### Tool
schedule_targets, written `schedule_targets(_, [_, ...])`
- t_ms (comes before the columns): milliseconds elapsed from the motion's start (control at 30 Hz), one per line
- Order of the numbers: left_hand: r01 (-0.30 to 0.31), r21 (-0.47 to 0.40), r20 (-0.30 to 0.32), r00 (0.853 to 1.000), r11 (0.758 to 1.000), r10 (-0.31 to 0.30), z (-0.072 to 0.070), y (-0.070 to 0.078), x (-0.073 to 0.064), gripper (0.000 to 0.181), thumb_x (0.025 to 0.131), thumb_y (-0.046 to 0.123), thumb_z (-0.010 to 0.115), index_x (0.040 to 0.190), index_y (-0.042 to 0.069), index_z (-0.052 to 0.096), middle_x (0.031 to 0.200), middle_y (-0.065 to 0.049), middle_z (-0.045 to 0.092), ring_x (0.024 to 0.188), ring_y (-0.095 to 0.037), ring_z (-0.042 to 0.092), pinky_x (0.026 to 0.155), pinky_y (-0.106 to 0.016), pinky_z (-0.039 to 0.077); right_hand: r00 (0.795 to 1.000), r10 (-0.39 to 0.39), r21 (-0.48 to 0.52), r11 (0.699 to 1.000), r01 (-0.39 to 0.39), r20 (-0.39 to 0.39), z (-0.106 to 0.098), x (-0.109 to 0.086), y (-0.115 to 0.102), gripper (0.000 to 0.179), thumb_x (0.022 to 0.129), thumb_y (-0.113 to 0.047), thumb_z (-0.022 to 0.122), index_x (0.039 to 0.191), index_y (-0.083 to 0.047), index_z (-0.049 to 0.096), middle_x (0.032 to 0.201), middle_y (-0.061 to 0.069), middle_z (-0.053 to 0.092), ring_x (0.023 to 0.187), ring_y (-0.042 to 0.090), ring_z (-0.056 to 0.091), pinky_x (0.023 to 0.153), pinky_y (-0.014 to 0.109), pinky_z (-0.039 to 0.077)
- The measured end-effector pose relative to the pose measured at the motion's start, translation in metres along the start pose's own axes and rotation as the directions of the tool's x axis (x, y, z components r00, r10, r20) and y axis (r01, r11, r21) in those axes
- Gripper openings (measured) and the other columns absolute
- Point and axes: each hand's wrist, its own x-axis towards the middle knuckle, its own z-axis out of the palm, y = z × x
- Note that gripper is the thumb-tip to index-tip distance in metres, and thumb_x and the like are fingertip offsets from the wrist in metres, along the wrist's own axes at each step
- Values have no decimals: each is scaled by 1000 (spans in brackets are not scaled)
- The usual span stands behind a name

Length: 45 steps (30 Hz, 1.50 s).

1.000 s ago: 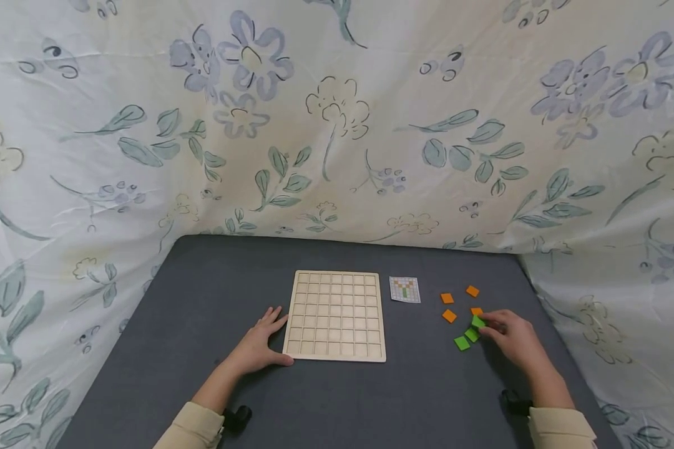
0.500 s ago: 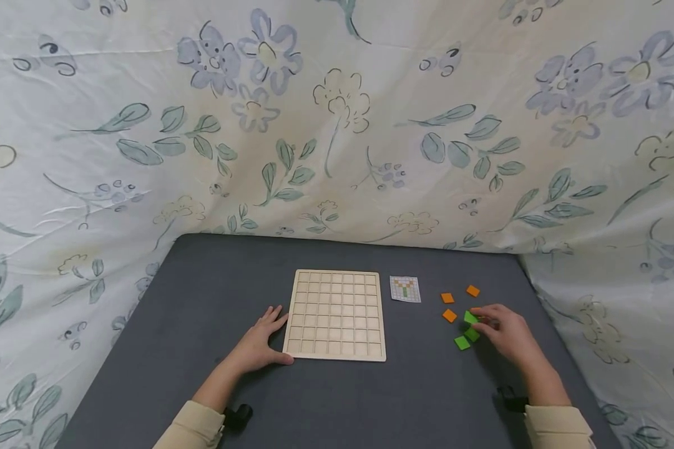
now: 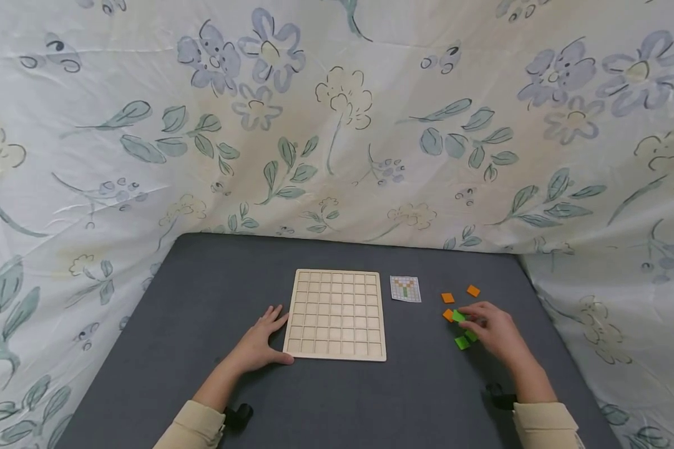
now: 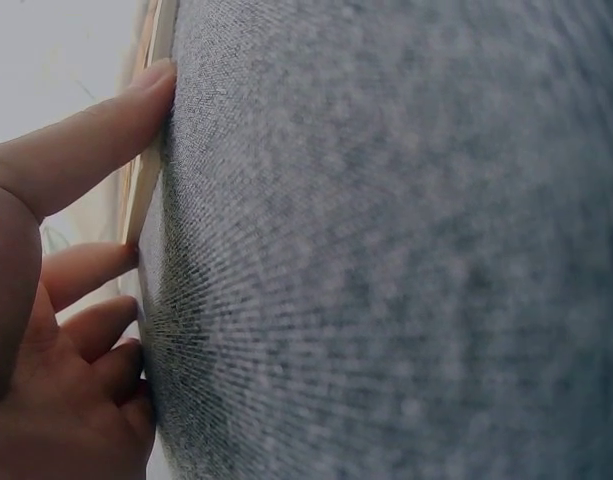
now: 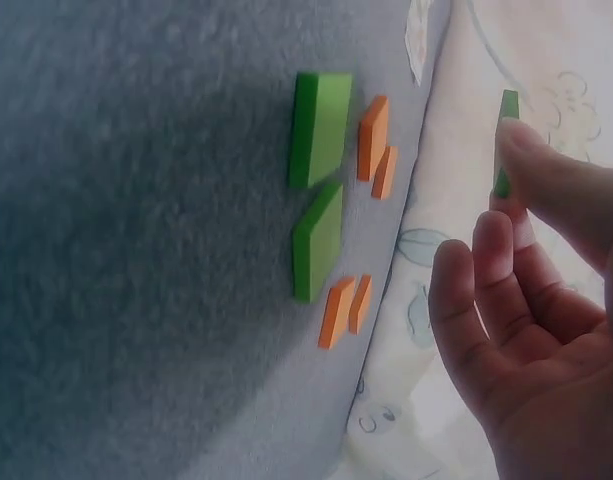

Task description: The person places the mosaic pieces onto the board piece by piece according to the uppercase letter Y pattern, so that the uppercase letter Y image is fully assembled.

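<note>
A pale wooden grid board (image 3: 337, 315) lies on the dark table. My left hand (image 3: 254, 348) touches its left side, thumb at the near corner and fingers spread along the edge. My right hand (image 3: 497, 333) pinches a green square tile (image 5: 507, 145) between thumb and fingertips, held up off the cloth. Under and beside that hand lie two more green tiles, one nearer the board (image 3: 462, 343) and one partly covered (image 3: 471, 336). Several orange square tiles (image 3: 447, 298) are scattered around there; one is hidden by the hand in the head view.
A small printed card (image 3: 405, 289) with an orange and green grid pattern lies between the board and the tiles. Dark grey cloth covers the table (image 3: 219, 274). A flowered curtain (image 3: 337, 125) stands at the back and sides.
My right hand has lifted the green tile from beside the other green ones and moved left with it, over the orange tiles. The left hand and board have stayed put.
</note>
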Motion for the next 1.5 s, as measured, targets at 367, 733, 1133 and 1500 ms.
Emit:
schedule_targets(367, [-2, -2, 10, 1000, 1000, 2, -1, -1, 1, 107, 68, 40, 93, 156, 9, 39, 167, -15, 22, 156, -40, 9, 118, -68, 18, 1000, -12, 8, 1000, 11, 27, 7, 9, -11, 28, 88, -10, 77, 116, -6, 75, 111, 13, 65, 86, 22, 63, 65, 32, 51])
schedule_targets(733, [10, -1, 11, 1000, 1000, -10, -2, 0, 1, 107, 68, 39, 93, 155, 8, 40, 167, -16, 22, 156, -41, 9, 119, -68, 16, 996, -70, 42, 997, 68, 48, 14, 16, -24, 31, 87, -9, 78, 118, -6, 75, 108, 12, 66, 87, 23, 66, 70, 38, 57])
schedule_targets(1133, [4, 0, 13, 1000, 1000, -4, -2, 1, 2, 107, 68, 39, 93, 155, 8, 40, 167, -16, 23, 156, -40, 9, 119, -67, 16, 993, -40, 103, 994, 29, 114, 23, 20, -38, 30, 89, -9, 76, 119, -6, 74, 111, 10, 64, 96, 25, 64, 75, 38, 55])
schedule_targets(1500, [-3, -4, 20, 1000, 1000, 3, -3, 1, 2, 107, 68, 38, 93, 155, 6, 40, 167, -17, 22, 156, -41, 9, 119, -68, 16, 990, -118, 84, 990, 111, 77, 32, 24, -50, 28, 85, -8, 80, 113, -8, 77, 108, 6, 67, 87, 17, 61, 69, 31, 53])
